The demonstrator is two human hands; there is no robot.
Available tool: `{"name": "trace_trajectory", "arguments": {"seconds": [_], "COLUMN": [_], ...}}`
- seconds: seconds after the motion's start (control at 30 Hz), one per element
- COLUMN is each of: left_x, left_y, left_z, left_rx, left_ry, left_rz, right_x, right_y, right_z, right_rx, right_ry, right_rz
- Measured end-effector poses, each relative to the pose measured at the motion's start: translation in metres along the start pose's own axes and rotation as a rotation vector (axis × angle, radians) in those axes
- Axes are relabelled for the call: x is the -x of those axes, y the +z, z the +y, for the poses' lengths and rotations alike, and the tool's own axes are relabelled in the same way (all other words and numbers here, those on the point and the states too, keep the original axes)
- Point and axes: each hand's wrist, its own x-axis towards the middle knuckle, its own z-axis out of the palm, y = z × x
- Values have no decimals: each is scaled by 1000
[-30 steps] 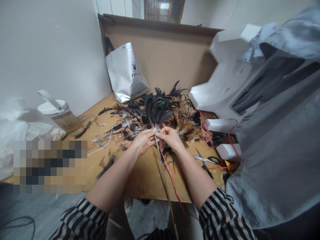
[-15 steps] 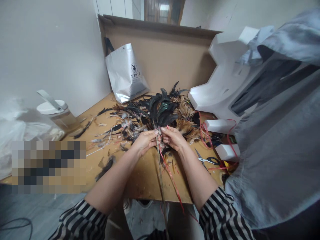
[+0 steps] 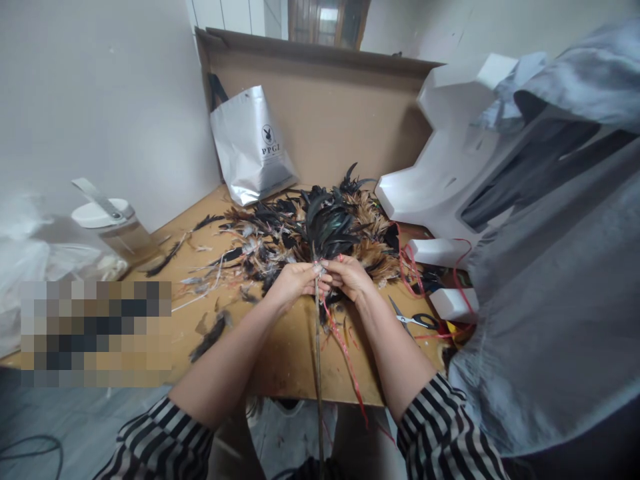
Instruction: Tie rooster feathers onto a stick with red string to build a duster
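Observation:
My left hand (image 3: 294, 281) is closed round a thin stick (image 3: 319, 380), whose lower end runs down past the table edge toward my lap. Glossy black-green feathers (image 3: 329, 230) fan out from its top, just beyond my fingertips. My right hand (image 3: 347, 277) pinches at the feathers' base, its thumb meeting my left fingers. Red plastic string (image 3: 345, 350) shows at its index finger and trails below the hand over the table edge. Behind both hands lies a heap of brown and black feathers (image 3: 373, 243). Exactly what sits between the fingertips is hidden.
Scissors (image 3: 417, 321) lie to the right, near white foam blocks (image 3: 443, 251) and more red string. A silver bag (image 3: 255, 150) leans against the cardboard wall (image 3: 345, 113). At left stand a lidded container (image 3: 123, 233) and plastic bags (image 3: 30, 267). Grey cloth (image 3: 560, 293) hangs at right.
My fingertips have drawn together at the feathers' base. The feather fan has shifted slightly right and the stick now hangs straighter, its lower end further left.

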Motion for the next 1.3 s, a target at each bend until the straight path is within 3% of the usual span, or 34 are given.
{"name": "trace_trajectory", "arguments": {"seconds": [0.27,0.5,0.7,1.1,1.3], "left_x": [2,1,2,0,0], "left_y": [3,0,0,2,3], "left_z": [3,7,12,0,2], "left_rx": [-70,15,25,-110,-124], "left_ry": [-19,-47,-43,-39,-55], "left_rz": [-8,-40,-12,-27,4], "right_x": [2,2,2,2,3], "right_y": [1,-1,-2,4,1], "right_z": [-4,-6,-8,-3,-3], "right_rx": [21,-9,-43,181,221], "right_ry": [14,3,11,-57,-59], "right_rz": [-36,-85,-18,108,-8]}}
